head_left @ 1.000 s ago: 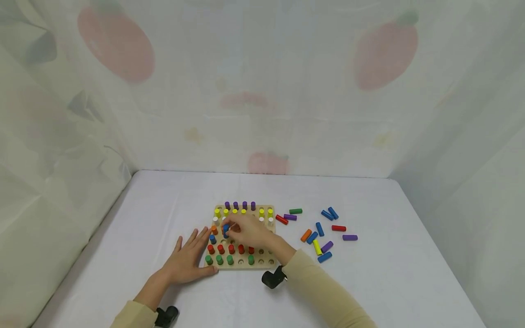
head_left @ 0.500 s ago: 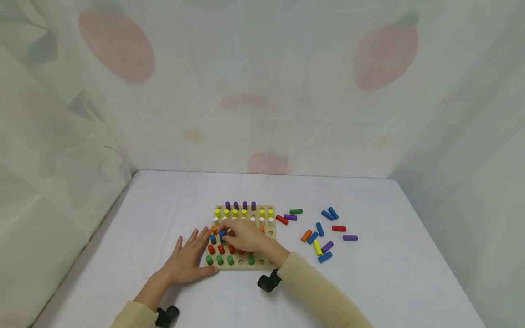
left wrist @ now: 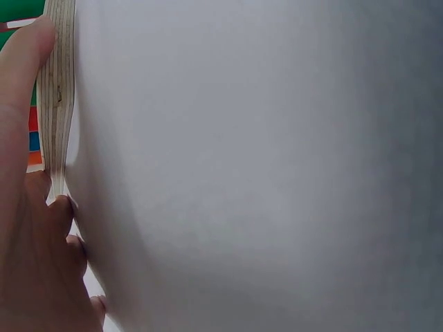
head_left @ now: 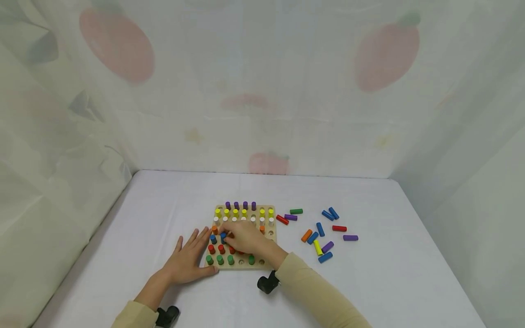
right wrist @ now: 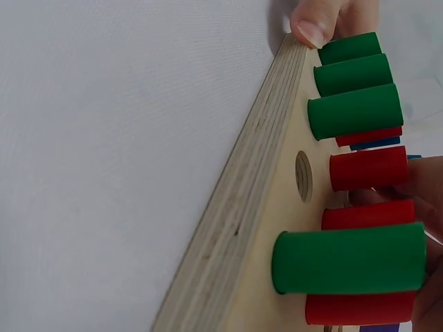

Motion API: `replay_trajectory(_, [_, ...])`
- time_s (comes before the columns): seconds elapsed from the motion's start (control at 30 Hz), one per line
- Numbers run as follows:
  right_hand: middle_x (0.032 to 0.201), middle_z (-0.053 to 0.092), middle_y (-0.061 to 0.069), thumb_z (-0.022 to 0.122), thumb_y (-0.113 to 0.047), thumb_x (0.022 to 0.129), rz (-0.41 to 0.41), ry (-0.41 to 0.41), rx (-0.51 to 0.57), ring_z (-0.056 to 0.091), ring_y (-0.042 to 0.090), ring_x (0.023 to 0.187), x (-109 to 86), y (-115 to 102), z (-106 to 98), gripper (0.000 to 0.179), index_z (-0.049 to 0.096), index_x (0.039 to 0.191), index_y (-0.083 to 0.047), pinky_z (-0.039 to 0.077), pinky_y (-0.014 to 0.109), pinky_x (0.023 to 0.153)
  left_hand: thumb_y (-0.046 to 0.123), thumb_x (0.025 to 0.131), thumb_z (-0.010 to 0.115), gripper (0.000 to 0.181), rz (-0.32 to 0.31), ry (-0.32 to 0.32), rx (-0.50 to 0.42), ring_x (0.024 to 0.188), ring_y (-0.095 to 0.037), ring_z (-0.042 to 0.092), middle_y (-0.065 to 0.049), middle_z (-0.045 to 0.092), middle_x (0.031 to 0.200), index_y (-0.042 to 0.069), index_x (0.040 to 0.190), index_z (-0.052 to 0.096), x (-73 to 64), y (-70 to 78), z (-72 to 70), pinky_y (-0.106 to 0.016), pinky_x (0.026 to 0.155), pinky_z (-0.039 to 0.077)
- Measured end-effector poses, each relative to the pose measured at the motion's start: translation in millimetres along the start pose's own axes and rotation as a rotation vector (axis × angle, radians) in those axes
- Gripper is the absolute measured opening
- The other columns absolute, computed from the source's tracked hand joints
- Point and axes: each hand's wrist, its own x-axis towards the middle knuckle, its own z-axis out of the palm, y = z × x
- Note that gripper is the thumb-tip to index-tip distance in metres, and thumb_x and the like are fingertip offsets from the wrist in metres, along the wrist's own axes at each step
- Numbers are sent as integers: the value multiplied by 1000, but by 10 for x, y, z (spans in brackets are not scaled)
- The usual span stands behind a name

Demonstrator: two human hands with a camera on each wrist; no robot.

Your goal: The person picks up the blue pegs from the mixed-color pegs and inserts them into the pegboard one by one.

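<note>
"Where's that blue peg (head_left: 223,238) standing?"

"The right hand (head_left: 247,237) is pinching it upright at the board (head_left: 250,268), just beside another blue peg (head_left: 213,239); I can't tell if it's seated."

"And the left hand (head_left: 187,261)?"

"Lying with fingers wide, touching the board's edge. They seem to be fitting pegs; the next move is probably calling for pressing down, then releasing."

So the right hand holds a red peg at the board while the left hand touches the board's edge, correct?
No: the peg in the right hand is blue, as the head view shows. The left hand does touch the board.
</note>
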Motion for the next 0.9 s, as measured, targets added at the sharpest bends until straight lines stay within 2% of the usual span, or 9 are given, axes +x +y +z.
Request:
replay_trajectory(0.23, [102,67,-7,60,-18,90,11,0,-5,52,-3,70,4,1,3,21,62,111,-19,43,7,61,74,68,58,105,-2,-2,1,140,-35,15,-4,20,154,18,149,18,5,-6,9,-67,105,4])
replay_trajectory(0.5, [102,67,-9,60,-20,90,-5,-1,-63,51,-2,72,19,5,8,21,63,111,-20,44,7,68,75,68,56,106,0,-3,7,140,-35,14,-4,19,154,18,149,18,11,-29,32,-68,104,5])
replay_trajectory(0.73, [103,67,-9,59,-21,90,-37,-14,-82,50,-1,68,25,9,-1,23,64,113,-18,40,7,58,74,69,57,105,12,6,7,140,-35,14,-4,19,154,17,149,18,15,-38,30,-68,104,4])
replay_trajectory(0.9, [107,66,-8,59,-21,91,-34,-30,-66,49,-2,68,11,-6,-32,26,64,116,-17,40,7,57,74,68,57,106,10,4,7,140,-35,14,-4,19,154,17,149,18,17,-37,29,-68,104,4])
